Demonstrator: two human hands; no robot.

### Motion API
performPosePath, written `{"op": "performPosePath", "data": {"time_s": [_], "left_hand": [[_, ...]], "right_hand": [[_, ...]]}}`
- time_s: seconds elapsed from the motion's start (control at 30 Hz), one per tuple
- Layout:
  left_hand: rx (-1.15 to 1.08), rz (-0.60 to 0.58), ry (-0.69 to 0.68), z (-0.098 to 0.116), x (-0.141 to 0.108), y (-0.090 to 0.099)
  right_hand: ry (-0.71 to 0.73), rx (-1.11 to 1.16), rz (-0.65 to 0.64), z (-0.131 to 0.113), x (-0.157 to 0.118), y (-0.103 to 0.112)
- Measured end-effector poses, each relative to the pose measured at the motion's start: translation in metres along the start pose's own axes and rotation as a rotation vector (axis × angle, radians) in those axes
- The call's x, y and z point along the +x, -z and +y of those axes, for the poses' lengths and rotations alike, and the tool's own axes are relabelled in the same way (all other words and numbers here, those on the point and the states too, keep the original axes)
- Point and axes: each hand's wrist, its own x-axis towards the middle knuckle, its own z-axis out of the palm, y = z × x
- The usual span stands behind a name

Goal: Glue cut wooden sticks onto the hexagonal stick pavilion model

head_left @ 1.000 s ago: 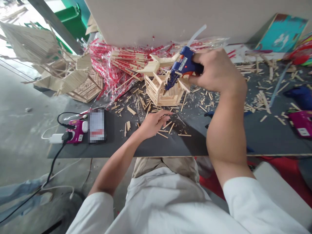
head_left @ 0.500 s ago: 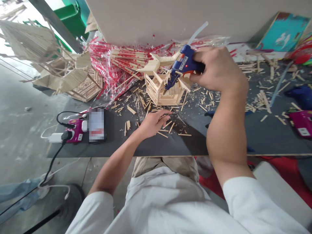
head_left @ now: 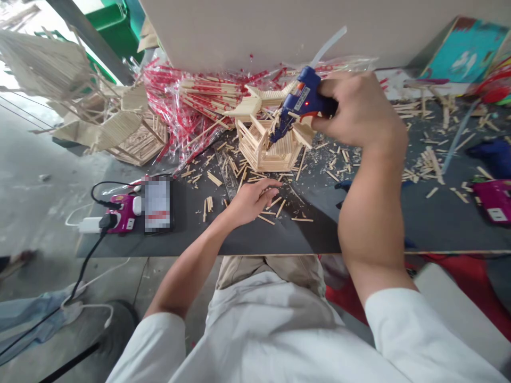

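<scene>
My right hand (head_left: 357,109) is wrapped round the handle of a blue hot glue gun (head_left: 299,101), which has a red light lit and a pale glue stick (head_left: 329,45) poking from its back. Its nozzle points down into a small many-sided frame of wooden sticks (head_left: 259,154) on the dark table. Just in front of that frame, my left hand (head_left: 254,201) rests low over the tabletop, fingers stretched out and holding nothing visible. Short cut stick pieces (head_left: 279,208) lie around its fingertips.
Plastic-wrapped bundles of sticks (head_left: 207,93) lie along the back. A larger stick model (head_left: 115,125) stands at left. Nearby are a phone (head_left: 157,205) and a purple power strip (head_left: 124,213) with cables. Another purple socket block (head_left: 495,199) is at right. The table's front edge (head_left: 279,254) is close.
The glue gun has tilted and shifted very slightly, its nozzle still at the stick frame. My left hand has stayed in place. Part of a foot now shows on the floor at far left.
</scene>
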Motion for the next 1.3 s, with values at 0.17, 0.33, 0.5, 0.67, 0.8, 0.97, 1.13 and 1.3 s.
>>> {"op": "performPosePath", "data": {"time_s": [0.17,0.33,0.5,0.67,0.8,0.97,1.13,1.3], "left_hand": [[-0.006,0.001,-0.008,-0.0001,0.0007,0.0003],[-0.009,-0.004,-0.006,0.0007,0.0005,0.0002],[-0.007,-0.006,-0.003,-0.0008,0.0004,-0.0006],[-0.019,-0.007,-0.003,-0.0012,0.0007,-0.0006],[-0.022,0.002,-0.003,-0.0005,0.0004,-0.0003],[-0.019,0.002,-0.008,-0.0019,-0.0003,-0.0008],[-0.016,-0.003,-0.006,-0.0037,0.0002,-0.0011],[-0.018,-0.008,-0.019,-0.0043,0.0016,-0.0010]], "right_hand": [[-0.013,-0.015,0.022,0.0041,-0.0003,-0.0019],[-0.036,-0.019,0.017,0.0047,-0.0013,-0.0014],[-0.042,-0.026,0.019,0.0048,-0.0009,-0.0026],[-0.045,-0.004,0.033,0.0024,0.0000,-0.0022],[-0.040,0.000,0.032,0.0019,0.0007,-0.0023],[-0.017,-0.010,0.057,0.0038,0.0002,-0.0030],[0.024,-0.020,0.089,0.0052,-0.0007,-0.0033],[0.055,-0.027,0.115,0.0079,-0.0009,-0.0060]]}}
